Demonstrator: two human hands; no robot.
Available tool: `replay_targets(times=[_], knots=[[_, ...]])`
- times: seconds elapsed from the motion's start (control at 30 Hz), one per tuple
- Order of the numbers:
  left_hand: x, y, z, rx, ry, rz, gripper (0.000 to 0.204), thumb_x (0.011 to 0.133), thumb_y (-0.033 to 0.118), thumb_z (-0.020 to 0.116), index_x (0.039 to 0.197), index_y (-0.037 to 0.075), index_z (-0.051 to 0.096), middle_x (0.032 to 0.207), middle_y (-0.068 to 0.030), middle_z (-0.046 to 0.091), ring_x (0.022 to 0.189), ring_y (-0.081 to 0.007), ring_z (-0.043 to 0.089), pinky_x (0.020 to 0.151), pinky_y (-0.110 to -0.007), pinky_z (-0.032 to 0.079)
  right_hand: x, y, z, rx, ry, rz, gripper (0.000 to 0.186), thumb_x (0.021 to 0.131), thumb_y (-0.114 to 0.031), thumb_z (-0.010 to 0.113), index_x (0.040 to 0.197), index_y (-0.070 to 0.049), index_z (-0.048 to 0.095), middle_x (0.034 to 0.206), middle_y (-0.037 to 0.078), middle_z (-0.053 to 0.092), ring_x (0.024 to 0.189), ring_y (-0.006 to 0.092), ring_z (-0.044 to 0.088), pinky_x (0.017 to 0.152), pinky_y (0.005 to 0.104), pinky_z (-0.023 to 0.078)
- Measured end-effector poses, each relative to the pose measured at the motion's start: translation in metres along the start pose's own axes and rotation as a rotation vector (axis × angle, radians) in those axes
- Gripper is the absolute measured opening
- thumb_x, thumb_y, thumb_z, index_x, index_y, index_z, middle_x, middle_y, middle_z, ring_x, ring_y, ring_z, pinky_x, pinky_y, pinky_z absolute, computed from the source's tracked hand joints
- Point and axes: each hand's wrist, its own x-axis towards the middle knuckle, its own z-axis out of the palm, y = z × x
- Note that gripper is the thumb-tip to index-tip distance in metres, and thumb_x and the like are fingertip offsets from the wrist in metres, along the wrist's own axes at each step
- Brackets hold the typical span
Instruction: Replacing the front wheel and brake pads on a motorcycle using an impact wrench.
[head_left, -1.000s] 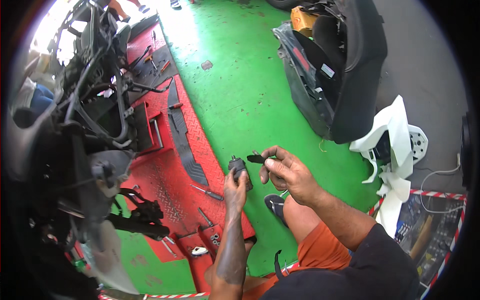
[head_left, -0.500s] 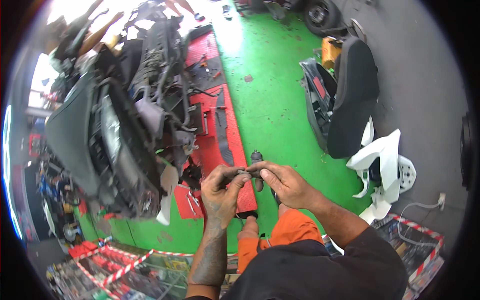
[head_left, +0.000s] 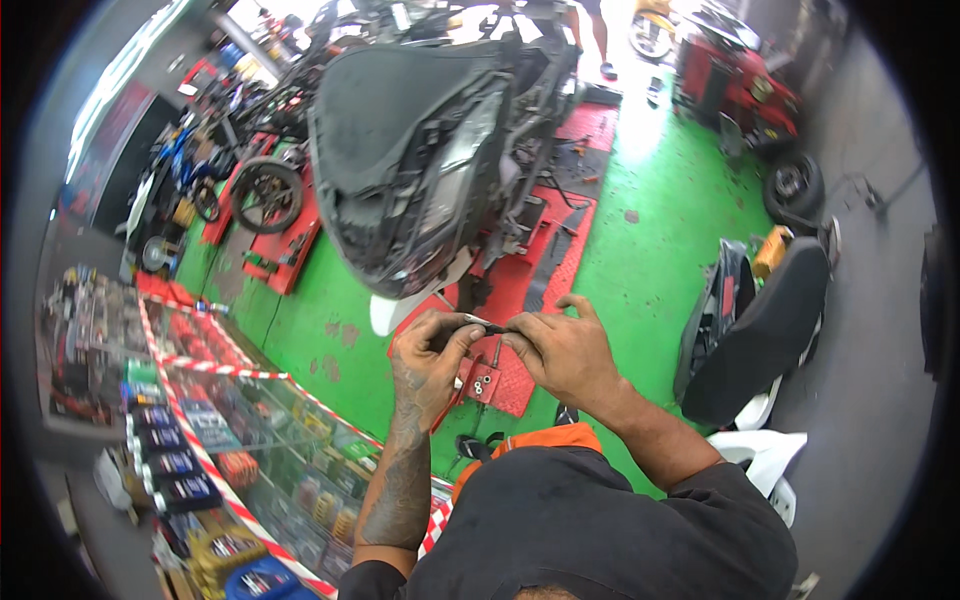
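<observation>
In front of my chest, both hands meet at a small, thin dark piece with a light spot near its left end. Its exact kind is too small to make out. My left hand pinches one end between thumb and fingers. Opposite it, my right hand closes thumb and fingers on the other end, with one finger lifted away. Below them lies a red lift platform carrying a few small metal parts. Just beyond stands a partly stripped scooter with a dark front panel.
A glass display case edged with red-and-white tape runs along my left, beside several dark bottles. To the right are a black seat, white body panels, a loose wheel and a red scooter. Someone's leg shows far off.
My view has swung left, bringing the display case and bottles into sight. Both hands stay together at the small piece; a finger of my right hand has lifted.
</observation>
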Motion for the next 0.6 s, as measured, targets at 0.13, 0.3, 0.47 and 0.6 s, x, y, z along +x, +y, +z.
replay_targets(times=[0.13, 0.3, 0.47, 0.6], knots=[[-0.031, -0.006, -0.051, -0.101, 0.126, -0.131, 0.013, 0.089, 0.007, 0.074, 0.093, -0.004, 0.070, 0.080, -0.0032, 0.067, 0.068, -0.0076, 0.060, 0.062, -0.023, 0.048, 0.030, -0.044, 0.034, 0.109, -0.035, -0.026, 0.017, 0.091, -0.023, 0.067, 0.098, -0.008, 0.063, 0.086, 0.007, 0.067, 0.076, 0.0289, 0.067, 0.068, 0.0421, 0.052], [-0.060, -0.026, -0.122, -0.273, 0.301, -0.213, 0.014, 0.089, 0.009, 0.074, 0.095, -0.003, 0.070, 0.082, -0.0055, 0.069, 0.070, -0.0099, 0.062, 0.063, -0.024, 0.051, 0.058, -0.109, 0.102, 0.368, -0.001, -0.052, 0.018, 0.094, -0.019, 0.062, 0.104, -0.005, 0.060, 0.094, 0.014, 0.066, 0.078, 0.0348, 0.067, 0.064, 0.0417, 0.053], [-0.093, -0.060, -0.216, -0.381, 0.412, -0.198, 0.016, 0.089, 0.011, 0.075, 0.093, -0.003, 0.068, 0.081, -0.0061, 0.068, 0.069, -0.0108, 0.063, 0.061, -0.025, 0.052, 0.083, -0.189, 0.173, 0.853, -0.178, 0.068, 0.015, 0.098, -0.013, 0.059, 0.102, 0.001, 0.061, 0.086, 0.011, 0.065, 0.079, 0.0233, 0.065, 0.072, 0.0349, 0.051], [-0.119, -0.099, -0.292, -0.358, 0.458, -0.180, 0.015, 0.090, 0.011, 0.074, 0.091, -0.001, 0.066, 0.080, -0.0046, 0.066, 0.068, -0.0104, 0.061, 0.061, -0.026, 0.051, 0.096, -0.253, 0.211, 1.310, -0.460, 0.227, 0.020, 0.103, -0.021, 0.056, 0.100, -0.001, 0.060, 0.077, -0.002, 0.055, 0.063, 0.0078, 0.047, 0.055, 0.0245, 0.042]])
